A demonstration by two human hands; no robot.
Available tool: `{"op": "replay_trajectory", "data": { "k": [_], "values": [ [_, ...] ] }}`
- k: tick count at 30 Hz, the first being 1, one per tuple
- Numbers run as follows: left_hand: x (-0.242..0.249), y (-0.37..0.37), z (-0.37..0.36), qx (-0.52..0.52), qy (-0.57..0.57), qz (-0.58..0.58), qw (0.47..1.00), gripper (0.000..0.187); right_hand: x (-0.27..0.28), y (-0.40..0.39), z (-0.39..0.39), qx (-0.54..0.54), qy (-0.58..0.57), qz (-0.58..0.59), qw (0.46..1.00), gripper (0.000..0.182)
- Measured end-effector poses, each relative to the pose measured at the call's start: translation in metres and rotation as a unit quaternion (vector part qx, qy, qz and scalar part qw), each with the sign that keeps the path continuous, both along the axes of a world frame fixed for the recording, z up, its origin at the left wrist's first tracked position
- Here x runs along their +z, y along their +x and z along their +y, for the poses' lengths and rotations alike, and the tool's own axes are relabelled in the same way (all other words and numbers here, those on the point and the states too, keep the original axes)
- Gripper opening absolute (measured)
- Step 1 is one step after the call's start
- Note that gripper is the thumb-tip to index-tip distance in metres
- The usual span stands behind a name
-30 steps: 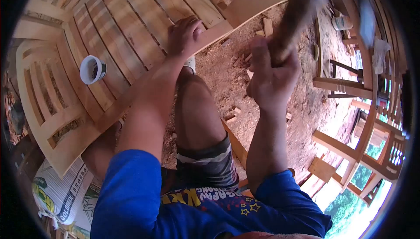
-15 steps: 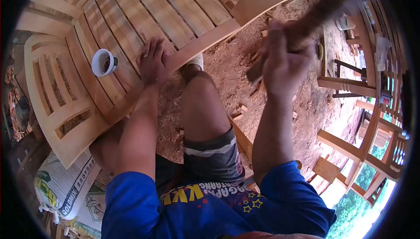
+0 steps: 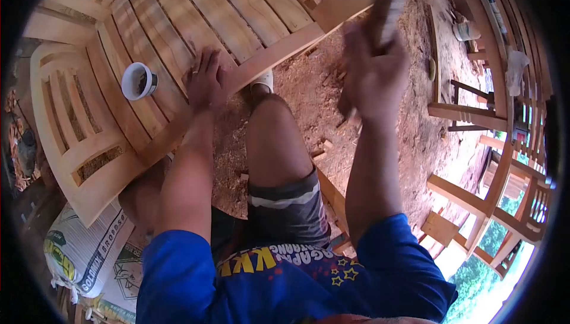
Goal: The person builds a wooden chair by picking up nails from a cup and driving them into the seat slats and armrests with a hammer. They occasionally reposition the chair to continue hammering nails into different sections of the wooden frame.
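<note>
My left hand (image 3: 205, 81) lies flat on the front edge of a slatted wooden bench seat (image 3: 172, 21), its fingers apart. A white cup (image 3: 139, 81) with something dark inside stands on the slats to its left. My right hand (image 3: 377, 75) is raised over the floor, right of the bench, wrapped round a dark wooden stick-like tool (image 3: 387, 12). The tool is blurred by motion, and its upper end reaches the top of the view. The bench's armrest with curved slats (image 3: 89, 128) is at the left.
Printed sacks (image 3: 89, 253) lie at the lower left. Wood offcuts and shavings (image 3: 323, 149) are scattered on the dirt floor. Wooden furniture frames (image 3: 469, 199) stand at the right, with a bucket (image 3: 466, 31) at the upper right. My knee (image 3: 276, 134) is below the bench edge.
My right hand has swung the tool, whose upper part moved left and now stands more upright. My left hand stays on the bench edge. The view has shifted slightly.
</note>
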State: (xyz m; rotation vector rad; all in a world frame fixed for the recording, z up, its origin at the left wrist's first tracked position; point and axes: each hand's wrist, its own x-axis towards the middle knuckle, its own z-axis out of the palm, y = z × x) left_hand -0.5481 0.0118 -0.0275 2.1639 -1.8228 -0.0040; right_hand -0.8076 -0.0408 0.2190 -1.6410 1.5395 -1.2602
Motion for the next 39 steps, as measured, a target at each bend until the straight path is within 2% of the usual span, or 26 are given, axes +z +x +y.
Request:
{"op": "replay_trajectory", "data": {
  "k": [1, 2, 4, 5, 6, 7, 8, 11, 13, 14, 15, 18, 19, 21, 22, 25, 26, 29, 32, 33, 35, 36, 39],
  "values": [
    [-0.004, 0.001, 0.003, -0.002, 0.007, 0.004, 1.000, 0.048, 0.014, 0.005, -0.003, 0.023, -0.083, -0.076, 0.993, 0.013],
    [-0.008, 0.003, 0.000, -0.001, 0.007, 0.006, 1.000, 0.048, 0.011, -0.010, -0.011, 0.089, -0.127, -0.048, 0.987, 0.008],
    [-0.007, 0.002, 0.000, -0.001, -0.013, 0.009, 1.000, 0.047, -0.010, 0.007, -0.008, 0.037, -0.188, -0.160, 0.968, 0.007],
    [-0.006, 0.002, 0.001, -0.001, -0.023, 0.010, 1.000, 0.046, -0.056, -0.006, -0.008, 0.014, -0.149, -0.116, 0.982, 0.002],
    [-0.004, 0.003, 0.000, -0.002, -0.022, 0.007, 1.000, 0.046, -0.104, -0.018, -0.003, -0.021, -0.050, -0.013, 0.998, 0.007],
    [-0.004, 0.004, 0.000, -0.004, -0.021, 0.004, 1.000, 0.046, -0.151, -0.029, 0.002, -0.037, 0.049, 0.102, 0.993, 0.014],
    [-0.004, 0.003, 0.001, -0.008, -0.019, 0.001, 1.000, 0.046, -0.172, -0.034, 0.009, -0.062, 0.208, 0.272, 0.938, 0.022],
    [-0.004, 0.002, -0.002, 0.009, 0.019, -0.013, 1.000, 0.045, -0.156, -0.033, 0.003, -0.027, 0.228, 0.250, 0.941, 0.029],
    [-0.002, 0.000, 0.006, 0.005, 0.007, 0.008, 1.000, 0.045, -0.087, -0.014, 0.003, -0.068, 0.180, 0.147, 0.970, 0.025],
    [0.001, 0.000, 0.001, 0.004, -0.010, 0.016, 1.000, 0.045, -0.076, -0.015, -0.001, -0.060, 0.107, 0.093, 0.988, 0.026],
    [-0.001, 0.000, -0.001, 0.005, -0.012, 0.011, 1.000, 0.045, -0.064, -0.014, -0.008, -0.050, 0.086, 0.007, 0.995, 0.024],
    [-0.004, -0.001, -0.001, 0.006, -0.013, 0.006, 1.000, 0.044, -0.037, -0.004, -0.005, -0.041, 0.028, -0.104, 0.993, 0.022],
    [-0.003, 0.000, 0.001, 0.008, -0.008, 0.007, 1.000, 0.044, -0.061, -0.014, -0.007, -0.004, -0.007, -0.094, 0.996, 0.017],
    [-0.003, 0.002, 0.000, 0.010, -0.007, 0.007, 1.000, 0.044, -0.150, -0.026, 0.002, -0.042, 0.067, -0.020, 0.997, 0.019],
    [-0.002, 0.002, 0.000, 0.009, -0.007, 0.008, 1.000, 0.044, -0.177, -0.030, 0.007, -0.063, 0.105, 0.017, 0.992, 0.020],
    [-0.003, 0.001, -0.002, 0.002, 0.000, 0.001, 1.000, 0.045, -0.179, -0.033, 0.004, -0.024, 0.201, 0.300, 0.932, 0.024],
    [-0.006, 0.002, -0.002, 0.007, 0.006, -0.004, 1.000, 0.045, -0.178, -0.033, -0.002, -0.025, 0.170, 0.244, 0.954, 0.024],
    [0.006, -0.001, 0.001, 0.002, 0.011, 0.017, 1.000, 0.046, -0.115, -0.017, -0.003, -0.040, 0.125, 0.077, 0.988, 0.025],
    [-0.003, 0.001, 0.001, 0.001, -0.014, 0.006, 1.000, 0.046, -0.109, -0.014, -0.004, -0.009, 0.033, -0.029, 0.999, 0.024],
    [-0.003, 0.002, 0.000, 0.003, -0.009, 0.011, 1.000, 0.046, -0.117, -0.013, 0.001, 0.005, 0.039, -0.069, 0.997, 0.025],
    [-0.005, 0.003, 0.001, 0.005, 0.003, 0.018, 1.000, 0.047, -0.176, -0.030, 0.006, -0.019, 0.124, 0.086, 0.988, 0.025],
    [-0.008, 0.003, 0.002, 0.003, -0.002, 0.015, 1.000, 0.047, -0.181, -0.029, 0.009, -0.032, 0.166, 0.163, 0.972, 0.025],
    [-0.007, 0.006, -0.009, 0.002, -0.016, 0.008, 1.000, 0.047, -0.179, -0.029, 0.006, -0.030, 0.230, 0.232, 0.945, 0.026]
  ]
}}
